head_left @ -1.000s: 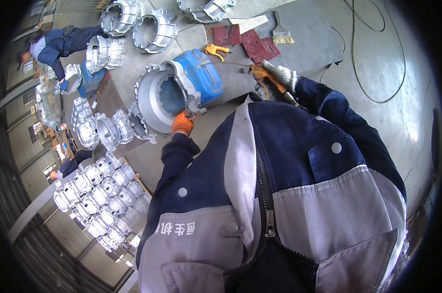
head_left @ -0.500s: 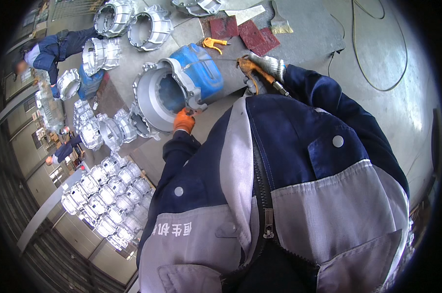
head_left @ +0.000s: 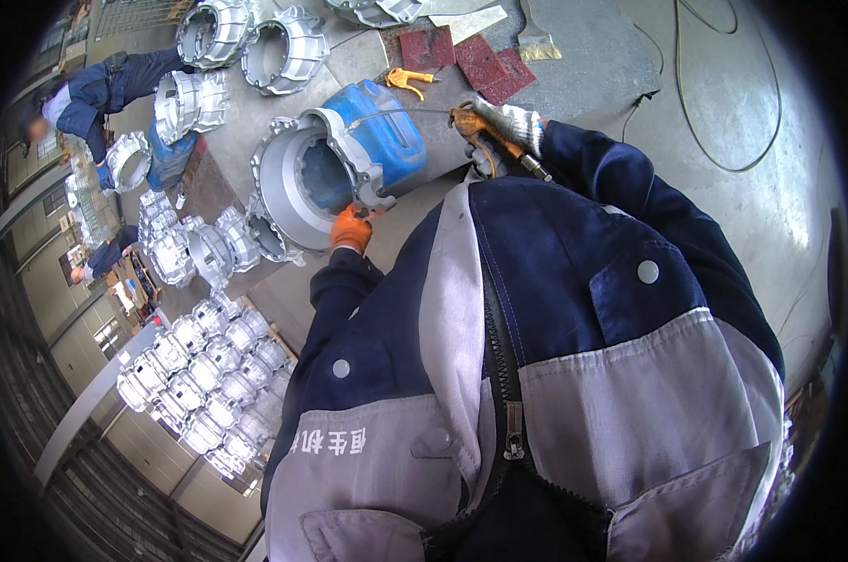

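A large silver cast-metal housing (head_left: 288, 183) lies tilted against a blue plastic drum (head_left: 386, 126), its round opening facing left. My left hand (head_left: 351, 230), in an orange glove, is closed on the housing's near rim, at a lug. My right hand (head_left: 516, 124), in a whitish knit glove, is wrapped round an orange air blow gun (head_left: 485, 133). The gun's long thin nozzle (head_left: 396, 112) reaches left over the blue drum to the housing's flange. Part of the right fingers is hidden behind the gun.
A second, yellow-orange blow gun (head_left: 411, 81), dark red abrasive pads (head_left: 427, 49) and a flat brush (head_left: 538, 42) lie on the grey table (head_left: 602, 70). More housings (head_left: 285, 51) stand at the far left. Two people work at the left. A hose (head_left: 778, 103) loops at the right.
Both hands keep their holds. The blow gun has shifted very slightly left with my right hand. The lower person in the background at the left has moved.
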The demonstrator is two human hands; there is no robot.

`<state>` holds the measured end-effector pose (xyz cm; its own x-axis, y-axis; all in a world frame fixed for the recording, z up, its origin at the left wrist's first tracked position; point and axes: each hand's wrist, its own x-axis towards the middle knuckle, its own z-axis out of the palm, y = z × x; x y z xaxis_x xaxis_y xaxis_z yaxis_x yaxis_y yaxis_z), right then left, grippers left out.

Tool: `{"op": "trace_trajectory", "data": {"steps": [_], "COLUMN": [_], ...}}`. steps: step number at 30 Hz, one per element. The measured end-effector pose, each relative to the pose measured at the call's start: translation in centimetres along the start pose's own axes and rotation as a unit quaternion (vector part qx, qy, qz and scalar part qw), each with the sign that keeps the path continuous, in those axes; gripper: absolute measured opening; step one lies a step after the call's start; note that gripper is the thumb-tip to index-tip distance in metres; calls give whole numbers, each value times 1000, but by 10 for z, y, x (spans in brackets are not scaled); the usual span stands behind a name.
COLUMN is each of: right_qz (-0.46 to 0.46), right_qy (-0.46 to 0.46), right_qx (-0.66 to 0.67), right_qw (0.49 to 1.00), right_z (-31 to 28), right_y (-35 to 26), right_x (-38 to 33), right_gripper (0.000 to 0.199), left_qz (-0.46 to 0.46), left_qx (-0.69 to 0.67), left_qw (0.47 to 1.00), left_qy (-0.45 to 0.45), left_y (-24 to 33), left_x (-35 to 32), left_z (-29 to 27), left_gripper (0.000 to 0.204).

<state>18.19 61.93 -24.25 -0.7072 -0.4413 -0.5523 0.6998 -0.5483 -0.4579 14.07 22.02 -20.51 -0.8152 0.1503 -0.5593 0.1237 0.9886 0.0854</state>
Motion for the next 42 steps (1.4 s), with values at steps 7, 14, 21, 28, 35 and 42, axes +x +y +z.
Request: {"op": "trace_trajectory", "data": {"steps": [7,14,21,28,35,42], "right_qz": [-50,-50,-46,-41,-88,-130], "right_qy": [11,8,2,-17,-60,-101], "right_qx": [-74,-55,-51,-33,-77,-67], "right_qw": [996,997,998,998,991,984], "right_z": [-4,-7,-8,-6,3,8], "right_y": [-1,-6,-9,-12,-45,-50], "right_x": [4,-2,-8,-2,20,-44], "right_gripper": [45,46,48,49,48,52], "left_qz": [-16,-34,-28,-49,-34,-90], "left_qx": [-10,5,20,-15,-21,76], "left_qw": [1000,999,999,999,999,993], "left_qy": [-8,-28,-6,-15,-25,-25], "left_y": [5,9,5,-3,-10,23], "left_x": [-2,-3,0,3,9,-4], "left_z": [-4,-8,-3,4,6,-16], "left_gripper": [20,20,21,21,23,30]}}
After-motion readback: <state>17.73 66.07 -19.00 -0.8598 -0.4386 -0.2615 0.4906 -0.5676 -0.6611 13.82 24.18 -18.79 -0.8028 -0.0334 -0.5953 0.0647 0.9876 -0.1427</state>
